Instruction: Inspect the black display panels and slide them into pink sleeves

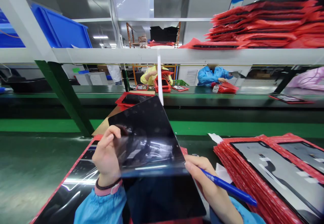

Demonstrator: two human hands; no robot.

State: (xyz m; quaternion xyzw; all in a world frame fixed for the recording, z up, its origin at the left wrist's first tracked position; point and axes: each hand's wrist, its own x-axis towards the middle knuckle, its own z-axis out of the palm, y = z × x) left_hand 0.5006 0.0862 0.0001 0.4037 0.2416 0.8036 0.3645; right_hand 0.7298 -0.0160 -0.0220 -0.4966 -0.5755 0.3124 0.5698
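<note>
My left hand (107, 156) grips the left edge of a glossy black panel (149, 132) that is tilted up toward me, thumb on its face. A clear film hangs over the panel's lower part. My right hand (202, 176) steadies the panel's lower right edge while holding a blue pen (227, 187) that points right. Under my arms lies another dark panel in a red bag (76, 183).
A stack of red-bagged panels (275, 170) lies at the right. More red bags (265, 24) pile on the shelf above, beside blue bins (60, 29). A green conveyor (227, 127) runs across. People in yellow (152, 76) and blue (212, 75) coats work opposite.
</note>
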